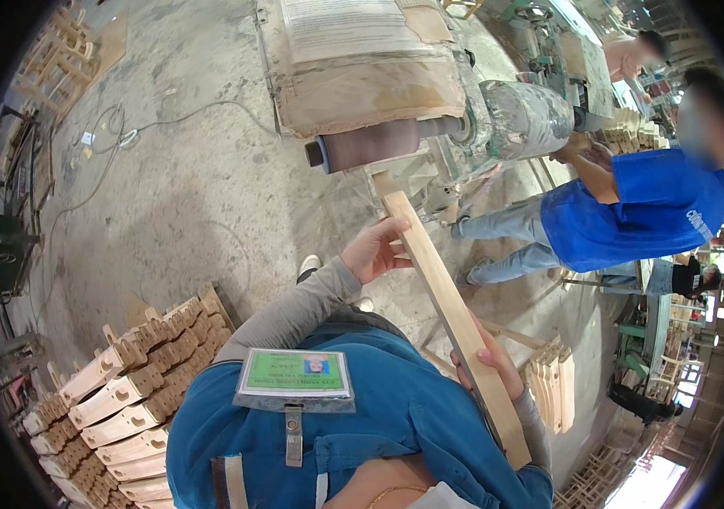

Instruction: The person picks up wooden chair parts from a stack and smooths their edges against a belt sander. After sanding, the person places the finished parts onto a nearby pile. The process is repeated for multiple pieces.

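A long, pale wooden bar [447, 293] slants across the front of my body, its far end just below the brown sanding roller [375, 146] of a machine. A narrow gap seems to part the bar from the roller. My left hand [376, 250] holds the bar near its far end, thumb on top and fingers at the side. Nearer my body, my right hand [498, 363] grips the bar's right side, with the thumb over its upper face. Some fingers of that hand are hidden behind the wood.
Stacked, shaped wooden parts [125, 416] stand at lower left, and more wooden parts [553, 386] at right. A person in a blue shirt [633, 208] works beside the machine's motor [527, 119]. A cable [184, 117] lies on the concrete floor.
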Demonstrator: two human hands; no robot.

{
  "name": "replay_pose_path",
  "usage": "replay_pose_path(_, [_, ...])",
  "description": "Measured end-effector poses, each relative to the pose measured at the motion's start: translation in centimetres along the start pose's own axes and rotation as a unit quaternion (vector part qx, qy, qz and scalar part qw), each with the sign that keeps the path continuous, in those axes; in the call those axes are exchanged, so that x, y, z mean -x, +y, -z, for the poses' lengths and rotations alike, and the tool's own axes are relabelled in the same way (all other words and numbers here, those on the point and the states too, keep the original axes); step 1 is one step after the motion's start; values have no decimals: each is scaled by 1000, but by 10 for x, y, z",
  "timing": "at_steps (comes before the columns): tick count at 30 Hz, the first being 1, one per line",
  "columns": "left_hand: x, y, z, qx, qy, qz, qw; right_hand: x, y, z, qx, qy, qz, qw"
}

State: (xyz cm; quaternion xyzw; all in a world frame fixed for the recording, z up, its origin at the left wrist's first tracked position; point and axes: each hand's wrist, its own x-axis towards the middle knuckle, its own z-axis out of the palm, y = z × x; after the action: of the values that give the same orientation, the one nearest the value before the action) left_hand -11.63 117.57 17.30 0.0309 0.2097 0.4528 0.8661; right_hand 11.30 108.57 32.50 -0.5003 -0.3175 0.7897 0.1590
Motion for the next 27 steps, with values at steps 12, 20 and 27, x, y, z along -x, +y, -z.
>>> replay_pose_path(12, [-32,37,25,-1,33,-2,999,-52,-31,-22,-104,19,-40,994])
replay_pose_path(20, [-34,34,23,-9,6,23,1000,-44,-33,-27,-60,37,-13,997])
replay_pose_path(27, [-33,36,17,-4,-2,7,1000,-44,-38,-29,-41,55,-11,998])
